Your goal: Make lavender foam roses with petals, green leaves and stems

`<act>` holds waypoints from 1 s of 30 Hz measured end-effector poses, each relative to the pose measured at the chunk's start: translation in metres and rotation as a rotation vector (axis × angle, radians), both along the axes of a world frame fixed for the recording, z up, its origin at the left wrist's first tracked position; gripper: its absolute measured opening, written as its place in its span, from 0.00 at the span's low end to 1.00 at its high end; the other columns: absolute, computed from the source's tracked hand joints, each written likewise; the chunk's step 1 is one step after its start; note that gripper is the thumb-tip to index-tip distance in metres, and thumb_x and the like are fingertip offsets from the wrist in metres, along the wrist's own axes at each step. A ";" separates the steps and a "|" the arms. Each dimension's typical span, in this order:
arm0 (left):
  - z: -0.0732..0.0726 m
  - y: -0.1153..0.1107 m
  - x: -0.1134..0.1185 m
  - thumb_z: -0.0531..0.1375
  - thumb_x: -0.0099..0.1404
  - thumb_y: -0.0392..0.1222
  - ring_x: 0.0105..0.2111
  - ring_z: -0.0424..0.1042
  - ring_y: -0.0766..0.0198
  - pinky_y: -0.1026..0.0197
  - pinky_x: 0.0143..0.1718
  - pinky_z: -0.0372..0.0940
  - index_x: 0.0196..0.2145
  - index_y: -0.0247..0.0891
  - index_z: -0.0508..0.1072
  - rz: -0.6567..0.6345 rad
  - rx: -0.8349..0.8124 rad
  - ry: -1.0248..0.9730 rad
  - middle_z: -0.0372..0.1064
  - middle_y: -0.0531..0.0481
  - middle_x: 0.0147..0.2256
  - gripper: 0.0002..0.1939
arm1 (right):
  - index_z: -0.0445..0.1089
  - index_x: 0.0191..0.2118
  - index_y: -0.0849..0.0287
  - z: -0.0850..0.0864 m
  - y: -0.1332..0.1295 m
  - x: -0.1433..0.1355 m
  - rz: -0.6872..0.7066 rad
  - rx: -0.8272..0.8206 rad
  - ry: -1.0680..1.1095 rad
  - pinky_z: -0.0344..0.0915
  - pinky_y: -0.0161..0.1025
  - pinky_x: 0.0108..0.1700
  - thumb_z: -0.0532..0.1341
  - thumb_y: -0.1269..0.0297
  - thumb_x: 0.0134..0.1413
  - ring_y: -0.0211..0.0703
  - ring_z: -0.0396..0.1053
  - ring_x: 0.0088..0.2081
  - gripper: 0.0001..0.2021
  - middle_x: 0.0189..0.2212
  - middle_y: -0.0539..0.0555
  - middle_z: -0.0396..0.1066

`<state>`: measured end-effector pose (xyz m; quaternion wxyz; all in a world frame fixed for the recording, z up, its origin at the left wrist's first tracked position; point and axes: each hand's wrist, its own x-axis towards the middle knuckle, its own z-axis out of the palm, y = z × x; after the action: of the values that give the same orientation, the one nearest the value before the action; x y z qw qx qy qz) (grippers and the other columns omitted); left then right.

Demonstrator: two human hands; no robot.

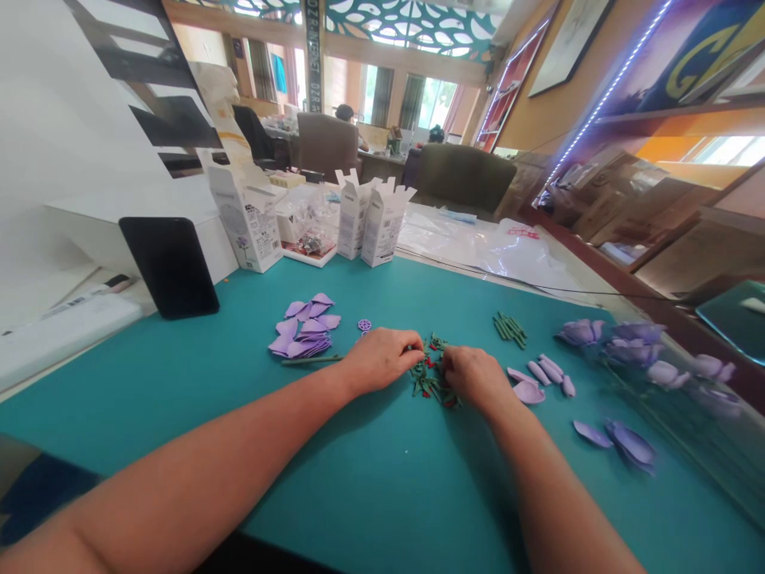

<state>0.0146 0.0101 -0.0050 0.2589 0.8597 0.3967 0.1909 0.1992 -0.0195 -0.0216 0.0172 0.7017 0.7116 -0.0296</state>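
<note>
"Teal is what I see first: the worktop (370, 494), spreading across the frame. What is big on it?"

"White cartons (382, 227) with raised flaps, upper centre and upper left, and a black panel (170, 267) standing tilted at the left."

"And along the right edge?"

"A group of purple flowers (634, 351), rather blurred."

"The hands?"

"Both near the centre. The left hand (386, 359) has its thumb and fingers (409, 338) drawn together at the tips; I cannot tell whether they pinch anything. The right hand (472, 371) is just beside it, fingers curled down with the tips hidden, so I cannot tell what it grips."

"Next in size?"

"A pile of purple petals (304, 331) left of centre, then two loose darker petals (630, 446) at lower right."

"What lies at the hands?"

"A cluster of green-and-red pieces (425, 387), mid-frame, between the hands and a little below them."

"Smaller still?"

"Pale lilac buds (550, 370) right of the right hand, and short green sticks (510, 329) bunched above those. Smallest is a purple wheel-shaped piece (364, 325), just above the left hand."
</note>
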 end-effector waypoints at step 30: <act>0.001 -0.004 0.001 0.52 0.63 0.44 0.30 0.69 0.63 0.65 0.27 0.55 0.36 0.42 0.75 -0.015 0.029 0.021 0.74 0.52 0.31 0.12 | 0.65 0.26 0.59 0.018 -0.007 -0.013 0.012 -0.038 1.179 0.53 0.32 0.24 0.61 0.58 0.40 0.32 0.56 0.23 0.10 0.20 0.45 0.62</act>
<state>0.0158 0.0063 -0.0043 0.2434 0.8684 0.3901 0.1856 0.1863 -0.0262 -0.0038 -0.3687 0.5625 0.6043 -0.4272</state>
